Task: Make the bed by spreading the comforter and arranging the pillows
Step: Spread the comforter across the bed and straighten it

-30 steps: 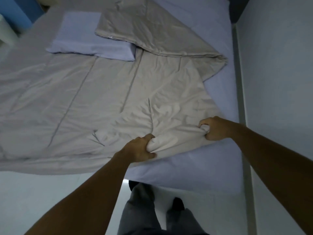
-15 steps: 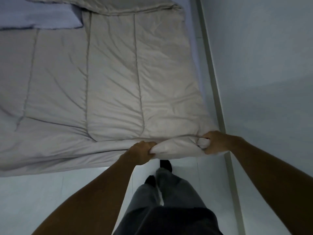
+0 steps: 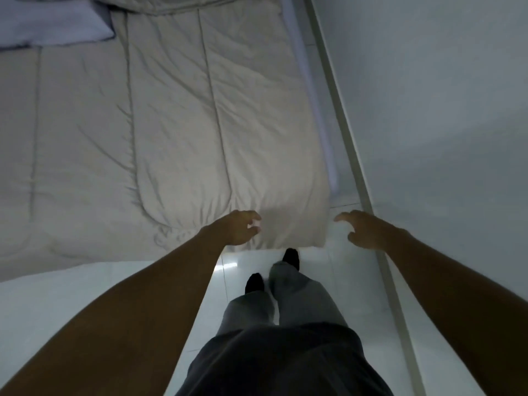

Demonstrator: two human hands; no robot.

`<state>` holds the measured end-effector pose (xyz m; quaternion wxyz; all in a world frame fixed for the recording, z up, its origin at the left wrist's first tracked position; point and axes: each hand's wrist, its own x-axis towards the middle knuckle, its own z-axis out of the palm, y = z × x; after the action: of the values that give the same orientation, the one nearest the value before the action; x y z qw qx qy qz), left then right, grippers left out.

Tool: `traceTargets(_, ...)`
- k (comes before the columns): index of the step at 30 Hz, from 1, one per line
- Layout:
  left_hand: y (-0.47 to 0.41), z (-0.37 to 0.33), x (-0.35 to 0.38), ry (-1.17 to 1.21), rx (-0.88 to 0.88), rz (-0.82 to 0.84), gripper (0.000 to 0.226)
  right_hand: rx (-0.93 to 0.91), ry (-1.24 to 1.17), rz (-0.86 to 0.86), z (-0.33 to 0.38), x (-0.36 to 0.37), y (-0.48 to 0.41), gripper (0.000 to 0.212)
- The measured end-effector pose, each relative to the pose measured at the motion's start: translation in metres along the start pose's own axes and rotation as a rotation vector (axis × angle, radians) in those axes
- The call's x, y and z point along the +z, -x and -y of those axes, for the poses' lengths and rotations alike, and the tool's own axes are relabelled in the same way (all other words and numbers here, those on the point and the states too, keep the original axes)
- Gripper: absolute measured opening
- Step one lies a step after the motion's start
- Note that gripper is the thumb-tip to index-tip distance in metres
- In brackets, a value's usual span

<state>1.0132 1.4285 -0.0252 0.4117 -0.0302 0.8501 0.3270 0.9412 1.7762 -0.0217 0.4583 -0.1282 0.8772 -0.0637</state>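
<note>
I am hovering left hand [image 3: 241, 228] and right hand [image 3: 361, 231], fingers [image 3: 343, 217] apart, at the near right corner of the comforter [image 3: 177, 132]; it is lying spread over the bed [image 3: 333, 172], its far end folded back, and the pillow [image 3: 51, 24] is apparently awaiting arranging.

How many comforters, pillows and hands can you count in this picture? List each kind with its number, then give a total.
comforter: 1
pillow: 1
hands: 2 (left hand, right hand)
Total: 4
</note>
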Motion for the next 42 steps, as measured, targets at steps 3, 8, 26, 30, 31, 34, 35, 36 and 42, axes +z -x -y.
traceTargets(3, -0.001, -0.028, -0.016, -0.012, 0.025, -0.041, 0.045, -0.036, -0.057, -0.102, -0.003, -0.012, 0.017, 0.057)
traceTargets(8, -0.014, -0.08, -0.044, -0.031, 0.092, -0.096, 0.042, -0.091, -0.203, -0.253, -0.01, -0.048, 0.031, 0.048)
traceTargets(26, -0.175, -0.282, -0.123, 0.157, 0.04, -0.24, 0.052, -0.274, -0.465, -0.485, -0.138, -0.254, -0.039, 0.026)
traceTargets(30, -0.211, -0.307, -0.152, 0.182, 0.059, -0.277, 0.05, -0.31, -0.459, -0.519, -0.155, -0.317, -0.077, 0.027)
traceTargets(31, -0.222, -0.309, -0.164, 0.193, 0.055, -0.286, 0.049, -0.322, -0.456, -0.532, -0.155, -0.332, -0.089, 0.027)
traceTargets(34, -0.253, -0.312, -0.202, 0.227, 0.056, -0.351, 0.043, -0.363, -0.464, -0.549, -0.148, -0.377, -0.123, 0.025)
traceTargets(35, -0.264, -0.313, -0.216, 0.231, 0.057, -0.376, 0.043, -0.374, -0.46, -0.541, -0.145, -0.392, -0.134, 0.025)
traceTargets(36, -0.276, -0.313, -0.229, 0.235, 0.058, -0.399, 0.044, -0.386, -0.454, -0.526, -0.142, -0.406, -0.144, 0.026)
traceTargets(42, -0.349, -0.331, -0.314, 0.31, 0.068, -0.473, 0.043, -0.438, -0.394, -0.489, -0.132, -0.503, -0.221, 0.028)
